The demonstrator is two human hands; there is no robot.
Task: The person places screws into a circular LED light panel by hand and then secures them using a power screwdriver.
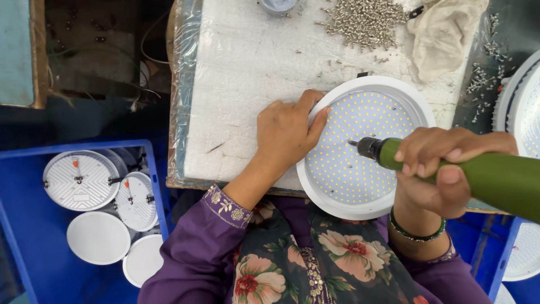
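Round LED panel light (365, 149) lies at near edge of surface (247, 73). Rim pinned flat by left hand (289, 132). Green electric screwdriver (478, 174) gripped by right hand (439, 169); bit apparently seated on centre screw. Driver best kept upright, rim held steady.

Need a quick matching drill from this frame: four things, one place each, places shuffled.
1. green electric screwdriver
2. pile of small silver screws
3. round white LED panel light
4. blue plastic crate

a. under the left hand, on the board
b. lower left, holding round fixtures
c. in the right hand
d. top of the white board

Pairs: 1-c, 2-d, 3-a, 4-b
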